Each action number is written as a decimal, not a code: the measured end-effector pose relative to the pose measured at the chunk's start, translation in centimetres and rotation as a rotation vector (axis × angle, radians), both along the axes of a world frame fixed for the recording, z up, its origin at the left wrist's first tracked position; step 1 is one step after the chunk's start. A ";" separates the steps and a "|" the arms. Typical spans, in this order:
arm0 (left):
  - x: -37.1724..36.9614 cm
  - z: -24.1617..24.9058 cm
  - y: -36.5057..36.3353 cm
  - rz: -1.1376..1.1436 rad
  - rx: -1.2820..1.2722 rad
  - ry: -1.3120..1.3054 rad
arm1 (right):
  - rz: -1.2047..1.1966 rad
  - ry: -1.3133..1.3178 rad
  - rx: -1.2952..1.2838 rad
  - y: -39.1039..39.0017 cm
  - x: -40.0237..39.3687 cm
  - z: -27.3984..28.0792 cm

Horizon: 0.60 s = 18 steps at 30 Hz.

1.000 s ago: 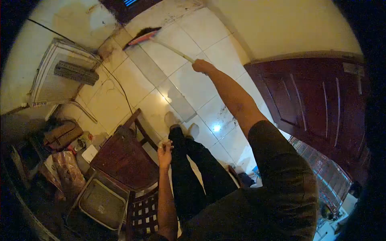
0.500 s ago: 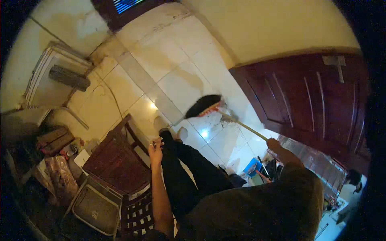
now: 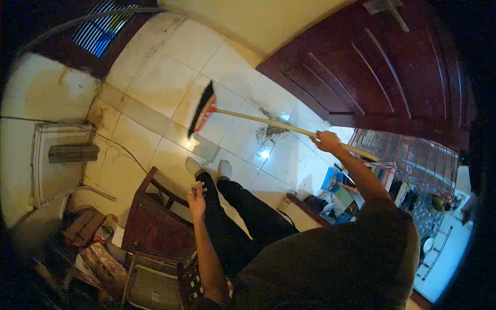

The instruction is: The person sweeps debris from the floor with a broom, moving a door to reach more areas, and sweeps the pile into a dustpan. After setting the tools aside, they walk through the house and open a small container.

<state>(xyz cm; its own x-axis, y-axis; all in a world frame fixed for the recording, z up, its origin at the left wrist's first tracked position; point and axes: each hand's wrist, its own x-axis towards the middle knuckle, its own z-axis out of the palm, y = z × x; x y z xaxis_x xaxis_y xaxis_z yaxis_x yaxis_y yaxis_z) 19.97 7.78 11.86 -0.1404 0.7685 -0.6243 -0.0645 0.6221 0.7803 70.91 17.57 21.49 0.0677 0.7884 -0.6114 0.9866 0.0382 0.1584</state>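
My right hand is wrapped round the pale wooden stick of a broom. The broom's red and black head is at the stick's far end, over the tiled floor beyond my feet. A patch of dark dirt lies on the tiles near the stick. My left hand is held in front of my legs with its fingers curled; something small and dark seems to be between them, too small to name.
A dark red door stands at the upper right, with a metal rack below it. A wooden chair is close on my left, beside bags. Blue and dark items lie at the right.
The broom's head has swung left and away from me, and its stick now lies more level. My right hand has moved up and left. The view has turned, showing more of the door and rack.
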 end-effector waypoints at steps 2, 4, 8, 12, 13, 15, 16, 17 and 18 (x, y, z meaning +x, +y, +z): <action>0.0 0.4 0.3 -0.007 0.043 -0.008 | 0.030 0.016 0.017 2.0 -2.8 -4.0; -0.2 0.9 0.7 0.013 0.036 -0.016 | -0.025 0.070 -0.045 4.0 -4.9 -6.4; -1.8 3.8 1.7 0.064 0.004 -0.054 | -0.086 0.105 -0.129 1.3 -2.0 -6.8; -2.9 6.4 3.9 0.022 0.145 0.051 | -0.099 -0.084 -0.157 -5.8 9.6 -5.7; -3.0 6.4 4.5 0.011 0.161 0.048 | -0.172 -0.100 -0.175 -6.1 10.8 -3.1; -3.2 6.3 5.2 0.012 0.072 0.055 | -0.181 -0.143 -0.169 -6.4 12.6 0.9; -2.8 6.3 5.8 -0.001 0.081 0.050 | -0.153 -0.166 -0.129 -6.3 12.8 2.7; -2.4 6.3 6.3 -0.005 0.046 0.050 | -0.127 -0.191 -0.094 -6.4 12.8 4.6; -2.0 6.2 7.1 -0.014 0.013 0.050 | -0.221 -0.152 -0.132 -5.5 12.0 6.9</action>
